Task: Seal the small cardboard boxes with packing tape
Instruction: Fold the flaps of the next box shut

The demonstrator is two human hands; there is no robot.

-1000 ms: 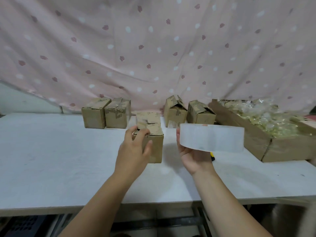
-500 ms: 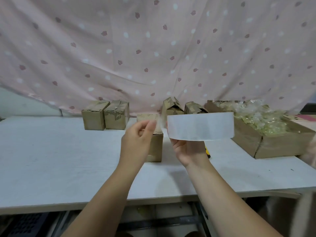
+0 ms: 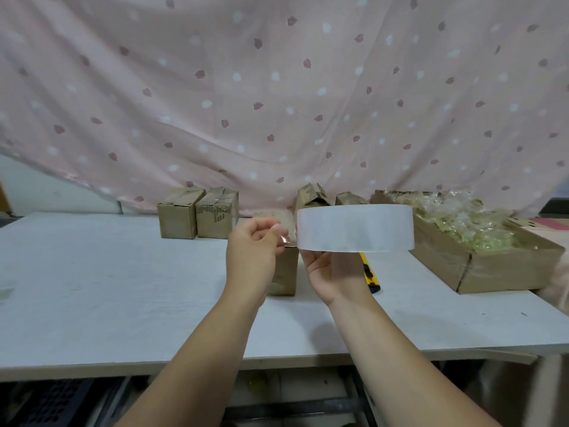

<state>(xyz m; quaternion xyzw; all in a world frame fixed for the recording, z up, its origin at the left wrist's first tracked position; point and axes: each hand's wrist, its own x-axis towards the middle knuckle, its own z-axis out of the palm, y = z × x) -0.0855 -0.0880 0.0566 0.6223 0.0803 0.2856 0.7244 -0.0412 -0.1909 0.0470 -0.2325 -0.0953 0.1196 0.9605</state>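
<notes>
My right hand [image 3: 331,272] holds a large roll of clear packing tape [image 3: 354,228] on edge above the table, its fingers hidden behind the roll. My left hand [image 3: 254,251] is raised beside the roll's left edge with curled fingers, pinching at the loose tape end. Right behind both hands a small cardboard box [image 3: 281,266] stands on the white table [image 3: 107,288], partly hidden. Two closed small boxes [image 3: 198,212] stand at the back left. Two more small boxes [image 3: 314,197], one with raised flaps, stand behind the roll.
A yellow utility knife [image 3: 369,272] lies on the table just right of my right hand. A big open carton [image 3: 480,266] with clear plastic packets fills the back right. A pink dotted curtain [image 3: 277,87] hangs behind the table.
My left hand left the top of the near box and rose to the roll's left edge. My right hand lifted the roll higher.
</notes>
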